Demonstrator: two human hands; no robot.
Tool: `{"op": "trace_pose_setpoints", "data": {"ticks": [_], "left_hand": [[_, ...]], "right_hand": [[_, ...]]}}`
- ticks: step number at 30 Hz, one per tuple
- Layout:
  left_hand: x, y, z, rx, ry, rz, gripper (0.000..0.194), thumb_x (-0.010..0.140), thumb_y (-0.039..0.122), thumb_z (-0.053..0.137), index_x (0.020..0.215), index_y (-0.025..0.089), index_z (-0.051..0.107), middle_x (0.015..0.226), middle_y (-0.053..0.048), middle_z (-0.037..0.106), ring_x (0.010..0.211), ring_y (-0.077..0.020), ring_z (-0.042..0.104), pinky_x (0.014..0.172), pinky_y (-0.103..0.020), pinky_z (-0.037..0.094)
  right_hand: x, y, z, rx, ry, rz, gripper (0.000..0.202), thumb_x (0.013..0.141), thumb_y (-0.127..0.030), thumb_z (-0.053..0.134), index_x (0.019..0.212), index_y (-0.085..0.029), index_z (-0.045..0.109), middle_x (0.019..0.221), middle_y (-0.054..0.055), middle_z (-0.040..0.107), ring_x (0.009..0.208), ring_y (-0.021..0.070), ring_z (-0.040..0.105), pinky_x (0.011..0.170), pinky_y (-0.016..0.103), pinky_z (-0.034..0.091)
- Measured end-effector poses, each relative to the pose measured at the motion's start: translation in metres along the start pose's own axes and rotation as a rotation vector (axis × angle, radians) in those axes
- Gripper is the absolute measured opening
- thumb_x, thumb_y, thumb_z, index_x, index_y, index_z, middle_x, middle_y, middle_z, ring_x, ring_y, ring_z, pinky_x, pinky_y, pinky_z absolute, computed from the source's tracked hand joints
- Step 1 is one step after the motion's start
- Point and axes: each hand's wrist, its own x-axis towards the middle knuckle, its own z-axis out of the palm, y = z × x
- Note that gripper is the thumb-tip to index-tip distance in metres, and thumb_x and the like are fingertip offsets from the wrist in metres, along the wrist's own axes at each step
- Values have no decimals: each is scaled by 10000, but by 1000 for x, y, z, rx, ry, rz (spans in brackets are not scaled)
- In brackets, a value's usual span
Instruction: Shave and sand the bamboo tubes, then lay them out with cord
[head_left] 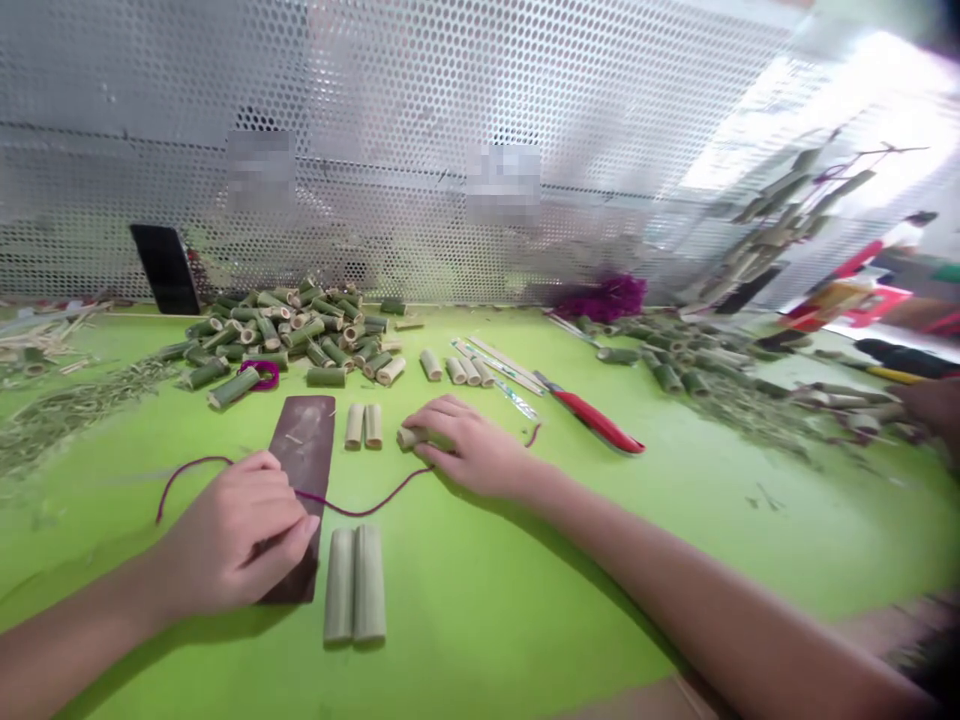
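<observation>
My left hand [244, 530] is closed over a dark brown flat block [304, 440], with a purple cord [367, 512] running through its fingers. One end of the cord curls out to the left, and the other reaches under my right hand. My right hand [469, 445] has its fingers around a short bamboo piece [407, 438] on the table; most of that piece is hidden. Just left of it lie two short peeled bamboo pieces [364, 426] side by side. Closer to me, two longer peeled bamboo pieces [355, 585] lie next to each other.
Behind stands a heap of cut bamboo pieces [300, 325] with a purple cord loop [262, 375]. A red-handled knife [600, 420] lies to the right, near thin sticks [499, 365]. A dark phone-like slab [165, 268] leans against the perforated metal panel [405, 200]. Bamboo shavings [82, 410] lie left.
</observation>
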Motion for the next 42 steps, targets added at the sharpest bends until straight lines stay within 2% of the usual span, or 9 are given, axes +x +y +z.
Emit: {"op": "trace_pose_setpoints", "data": {"ticks": [8,15,19,22,24,27,32,38,42], "left_hand": [[-1,-2,1,7,-13,-43,398,1031,155,443,646,198,540,549,56,534,506,-107,432,682,-314,445],[3,-3,-6,12,-5,7,383,1025,157,459,671,197,598,572,47,593,515,-104,477,681,-315,454],[36,-8,-14,57,-108,-120,305,1039,315,476,920,226,742,793,10,755,703,-151,663,768,-338,518],[81,-16,-11,152,-331,-284,367,1010,468,499,1137,222,741,1185,-67,760,1064,-248,697,929,-403,538],[110,-23,-3,236,-518,-328,470,996,519,523,1310,205,678,1399,-106,664,1228,-284,635,1019,-423,509],[141,-32,13,254,-612,-302,630,898,562,675,1409,198,625,1566,-145,527,1365,-358,541,1109,-474,444],[157,-32,33,214,-667,-202,252,872,382,737,1059,218,780,1198,-88,762,1137,-303,668,1053,-463,464],[149,-15,25,209,-552,-188,230,893,383,731,1050,221,774,1101,-56,778,1038,-282,694,980,-455,509],[104,18,-3,189,-454,-188,297,940,455,720,1130,229,753,1109,-41,779,1011,-257,712,970,-444,524]], "right_hand": [[0,2,1,-33,46,12,473,988,-181,482,1439,-254,604,1461,102,585,1362,289,556,1184,574,440],[27,60,-49,-235,132,197,526,977,-386,553,1470,-203,563,1500,149,553,1401,370,516,1209,620,399],[51,90,-61,-238,41,208,609,840,-345,715,1419,-181,620,1489,166,574,1406,404,502,1199,627,405],[63,97,-62,-233,-5,208,493,795,-307,737,1276,-203,715,1359,145,670,1291,383,600,1130,601,485],[62,94,-64,-239,22,205,468,798,-286,724,1260,-211,717,1353,138,672,1284,375,606,1128,593,485],[44,79,-70,-256,118,205,501,855,-267,660,1354,-216,648,1421,138,628,1321,367,584,1151,612,446],[-10,40,-70,-263,254,62,452,916,-271,628,1367,-251,603,1367,104,667,1313,335,603,1131,597,466],[-48,-3,-54,-291,258,-115,394,924,-224,688,1309,-238,609,1216,89,733,1175,299,685,1064,571,529],[-71,-36,-39,-184,230,-213,369,932,-310,739,1266,-211,616,1165,73,752,1087,261,708,1011,498,558]]}}
